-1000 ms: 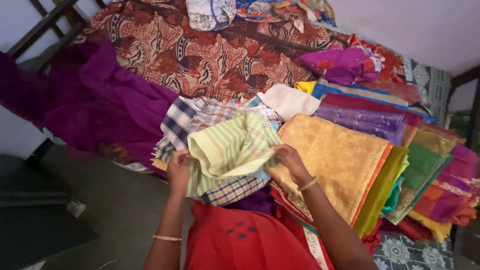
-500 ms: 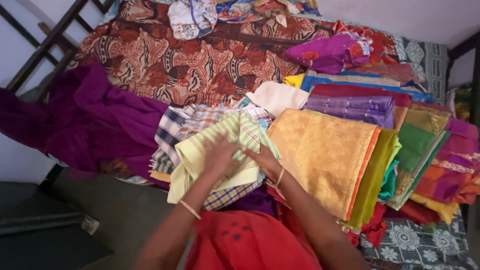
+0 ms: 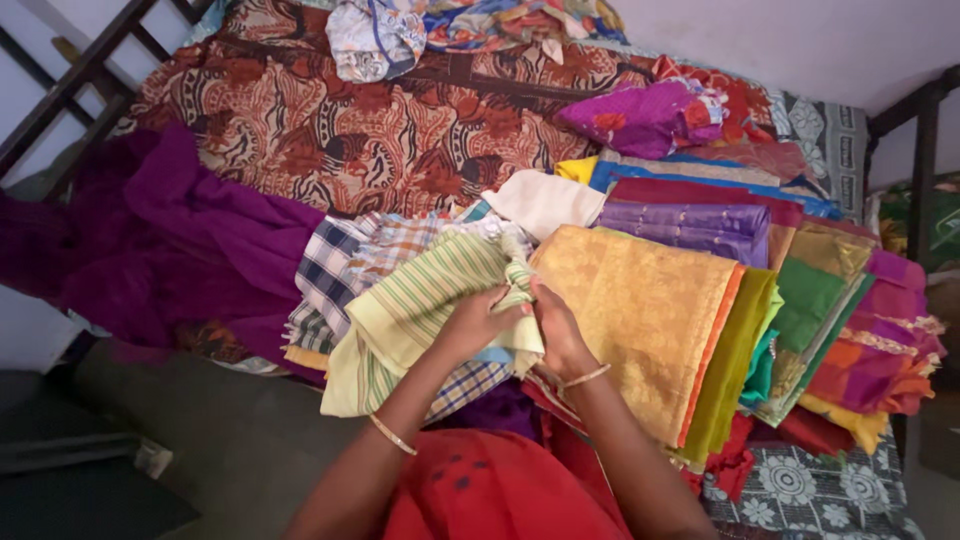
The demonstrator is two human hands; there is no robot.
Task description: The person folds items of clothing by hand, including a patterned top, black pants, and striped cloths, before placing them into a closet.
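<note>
Both hands meet at the right edge of the striped cloth (image 3: 420,310), which lies on top of the checked pile (image 3: 340,265) at the bed's near edge. The left hand (image 3: 478,322) is closed on that edge, fingers curled into the fabric. The right hand (image 3: 560,330) pinches the same edge just beside it (thin bangles on both wrists). The gold sari (image 3: 640,320) lies touching on the right, purple cloth (image 3: 180,240) spreads left.

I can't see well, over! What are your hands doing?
Both hands, left and right, gripping green striped cloth. Golden folded fabric beside it. Nothing blocking.
</note>
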